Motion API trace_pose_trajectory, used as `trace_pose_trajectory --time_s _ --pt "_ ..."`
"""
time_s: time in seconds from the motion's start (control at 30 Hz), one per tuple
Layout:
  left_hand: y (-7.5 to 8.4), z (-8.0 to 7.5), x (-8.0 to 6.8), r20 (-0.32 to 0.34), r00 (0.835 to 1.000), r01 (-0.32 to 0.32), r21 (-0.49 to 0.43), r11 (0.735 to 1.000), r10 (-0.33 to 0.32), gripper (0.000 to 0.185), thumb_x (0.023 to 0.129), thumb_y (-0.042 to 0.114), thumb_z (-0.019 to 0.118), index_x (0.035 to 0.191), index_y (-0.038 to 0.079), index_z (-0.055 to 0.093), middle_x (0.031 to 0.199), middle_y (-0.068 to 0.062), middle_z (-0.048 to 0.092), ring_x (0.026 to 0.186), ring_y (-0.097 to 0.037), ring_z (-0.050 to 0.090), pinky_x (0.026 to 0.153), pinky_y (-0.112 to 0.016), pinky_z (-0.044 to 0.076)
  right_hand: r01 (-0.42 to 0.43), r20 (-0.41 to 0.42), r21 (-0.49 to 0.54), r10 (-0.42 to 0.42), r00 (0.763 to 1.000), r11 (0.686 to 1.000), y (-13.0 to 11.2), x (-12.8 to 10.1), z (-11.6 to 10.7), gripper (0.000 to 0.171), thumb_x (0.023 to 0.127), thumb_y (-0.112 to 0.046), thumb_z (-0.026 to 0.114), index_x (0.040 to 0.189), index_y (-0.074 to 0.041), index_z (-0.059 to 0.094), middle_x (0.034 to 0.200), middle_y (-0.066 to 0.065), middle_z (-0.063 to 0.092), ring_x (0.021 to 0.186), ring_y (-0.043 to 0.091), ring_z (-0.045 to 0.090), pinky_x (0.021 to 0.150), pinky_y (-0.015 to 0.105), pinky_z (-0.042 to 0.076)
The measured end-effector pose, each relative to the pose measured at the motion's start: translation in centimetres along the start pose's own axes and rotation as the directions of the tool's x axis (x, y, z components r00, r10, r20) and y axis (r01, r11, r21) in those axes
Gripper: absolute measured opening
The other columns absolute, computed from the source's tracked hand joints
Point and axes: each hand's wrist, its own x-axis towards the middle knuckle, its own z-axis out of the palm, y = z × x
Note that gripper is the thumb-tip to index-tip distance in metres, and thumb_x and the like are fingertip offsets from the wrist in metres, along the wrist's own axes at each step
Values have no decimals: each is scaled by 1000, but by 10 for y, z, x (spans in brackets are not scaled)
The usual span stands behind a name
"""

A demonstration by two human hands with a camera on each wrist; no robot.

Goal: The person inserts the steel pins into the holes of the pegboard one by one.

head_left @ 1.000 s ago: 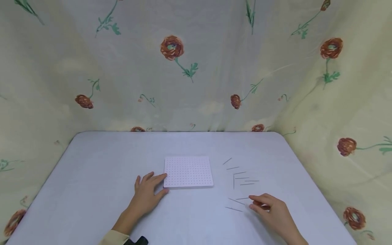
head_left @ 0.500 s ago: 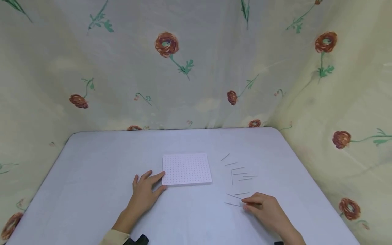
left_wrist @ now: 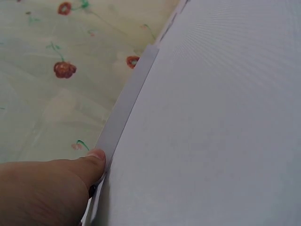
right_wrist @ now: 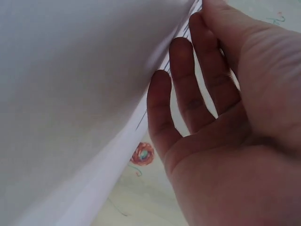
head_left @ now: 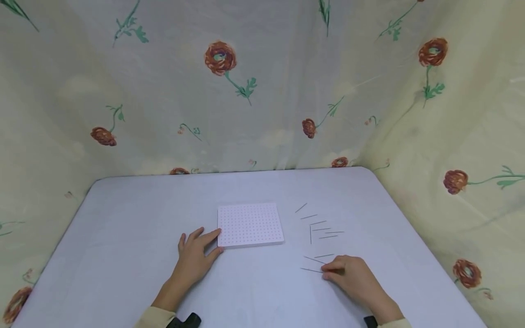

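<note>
A white board with a grid of small holes (head_left: 250,224) lies flat on the white table. At its left front corner rests my left hand (head_left: 193,262), index fingertip on the left edge. In the left wrist view the thumb (left_wrist: 89,165) presses against the board's side edge (left_wrist: 127,101). My right hand (head_left: 352,278) has its thumb and index fingertips around the right end of a thin dark rod (head_left: 311,270), which lies on the table. The other fingers (right_wrist: 183,80) are loosely bent in the right wrist view, where the pinching fingertips fall outside the frame.
More thin rods lie right of the board: a slanted one (head_left: 301,207) farthest back, several in a group (head_left: 321,229), and two others close to the right hand, one of them tilted (head_left: 314,259). A flowered cloth (head_left: 262,114) hangs behind the table (head_left: 143,218).
The right hand has moved left and toward me, from beside the upper near rod to the end of the lowest one. The left hand stays on the board; the head view has shifted slightly.
</note>
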Motion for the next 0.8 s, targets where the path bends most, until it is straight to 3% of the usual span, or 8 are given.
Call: trace_pose_trajectory --time_s 0.53,0.8 --pt "0 0 0 -9 1000 -7 -13 1000 7 50 80 34 74 127 23 60 128 -3 63 134 -35 38 109 -68 4 2 -19 -35 -2 1000 999 -2 7 4 13 70 -26 81 74 -36 73 75 -24 66 80 4 63 80 32 50" --pt "-3 3 1 -23 1000 -9 -10 1000 9 50 80 34 74 127 24 60 128 -2 63 134 -35 39 110 -67 4 -7 16 -43 7 1000 999 -6 9 2 15 72 -26 80 70 -38 70 72 -25 63 76 0 59 78 31 50"
